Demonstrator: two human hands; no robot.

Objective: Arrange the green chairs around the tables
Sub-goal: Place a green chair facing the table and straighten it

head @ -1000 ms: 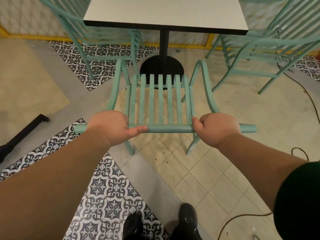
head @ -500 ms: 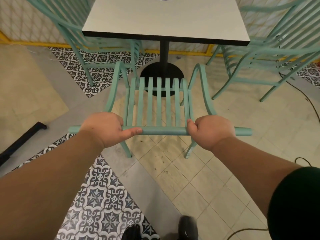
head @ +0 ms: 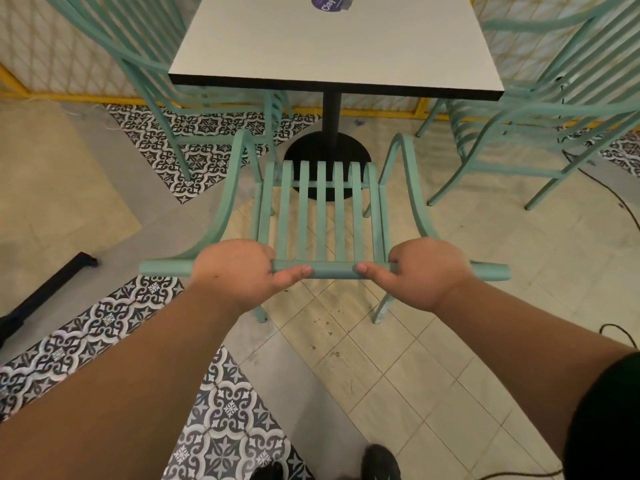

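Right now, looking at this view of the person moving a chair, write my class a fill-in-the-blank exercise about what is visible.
1. Both hands, the left hand and the right hand, grip the chair's top ____.
2. The held chair is painted ____.
3. The table stands on a single black ____ with a round base.
4. Near the tabletop's far edge sits a round ____ sticker.

Missing words: rail; green; post; purple

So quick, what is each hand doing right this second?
Left hand: closed around the top rail of the green chair.
Right hand: closed around the same top rail, nearer its right end.
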